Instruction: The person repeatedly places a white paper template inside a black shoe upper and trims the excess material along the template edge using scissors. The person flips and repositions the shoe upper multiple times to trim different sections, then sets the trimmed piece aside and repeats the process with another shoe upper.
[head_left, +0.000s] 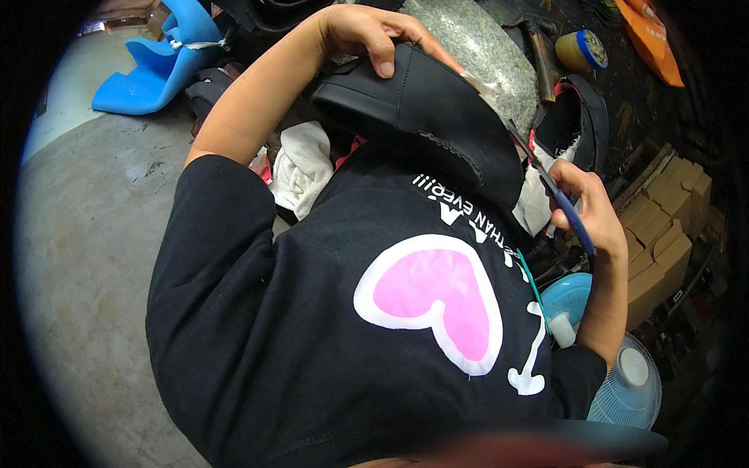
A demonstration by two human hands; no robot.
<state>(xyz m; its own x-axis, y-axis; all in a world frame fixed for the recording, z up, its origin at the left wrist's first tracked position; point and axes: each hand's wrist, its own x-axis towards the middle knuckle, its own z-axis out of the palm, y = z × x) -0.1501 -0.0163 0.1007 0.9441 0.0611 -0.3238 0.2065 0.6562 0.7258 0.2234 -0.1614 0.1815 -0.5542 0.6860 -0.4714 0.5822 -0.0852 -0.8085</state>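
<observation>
A black leather shoe (449,117) with stitched seams lies tilted across the front of my body. My left hand (370,35) is closed over its upper edge, with the thumb on the near side and the fingers partly hidden behind it. On the right, my right hand (591,204) grips a cutting tool with blue handles (576,222), which looks like scissors. Its dark blades point up to the shoe's right edge; whether they touch it, I cannot tell. Pale ragged material (533,201) hangs beside the blades.
Beyond the shoe is a speckled grey stone (468,35), with a hammer (541,62), a jar (579,51) and another black shoe (581,117) to its right. Cardboard boxes (663,226) and a blue fan (624,390) stand right. A white cloth (303,168) and blue sheet (164,78) are left.
</observation>
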